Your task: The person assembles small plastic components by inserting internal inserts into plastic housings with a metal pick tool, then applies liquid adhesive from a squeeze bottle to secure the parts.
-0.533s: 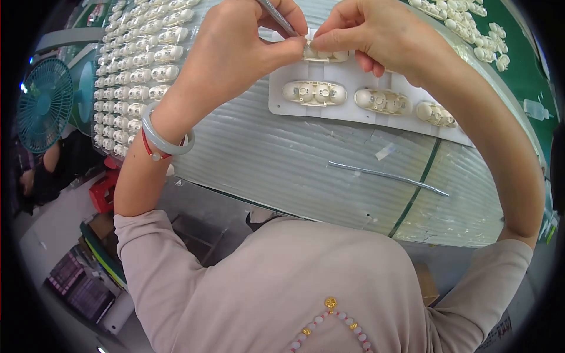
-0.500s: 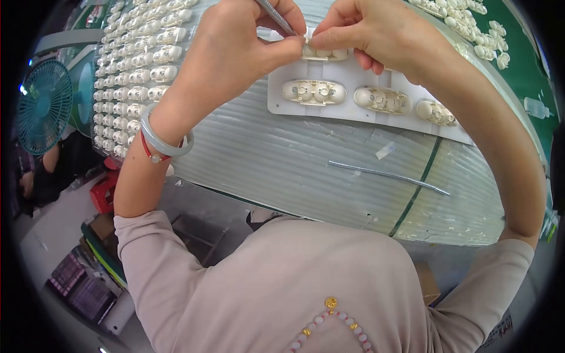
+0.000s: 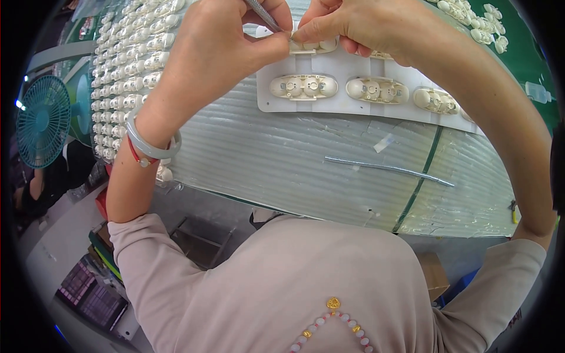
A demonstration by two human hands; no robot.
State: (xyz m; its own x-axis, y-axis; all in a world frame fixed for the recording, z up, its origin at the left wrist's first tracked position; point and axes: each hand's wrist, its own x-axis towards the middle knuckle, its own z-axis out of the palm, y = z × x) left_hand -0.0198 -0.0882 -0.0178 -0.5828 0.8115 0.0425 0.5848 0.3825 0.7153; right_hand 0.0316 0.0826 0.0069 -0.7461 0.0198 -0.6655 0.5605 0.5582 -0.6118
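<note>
My left hand (image 3: 232, 41) is closed round a thin silver ribbed rod (image 3: 262, 14), with thumb and finger pinched at its lower end. My right hand (image 3: 368, 25) faces it, thumb and forefinger pressed together over the left end of an oval cream plastic housing (image 3: 318, 47). Whatever small piece lies between the right fingertips is too small to make out. The housing sits on a white tray (image 3: 268, 105), partly hidden by both hands. Nearer me on the tray are similar housings with round domes inside, one at left (image 3: 303, 87), one in the middle (image 3: 378, 90), another farther right (image 3: 435, 100).
Another long silver rod (image 3: 388, 170) lies on the ribbed translucent table cover (image 3: 247, 159), near a scrap of clear film (image 3: 384, 143). Rows of cream housings (image 3: 120, 94) fill the left side. Loose parts (image 3: 482, 35) and a clear bottle (image 3: 537, 92) lie at right. A teal fan (image 3: 44, 120) stands far left.
The view has shifted slightly, so the hands and tray appear a little farther left and higher. Both hands stay pinched at the same housing; the rod is still in the left.
</note>
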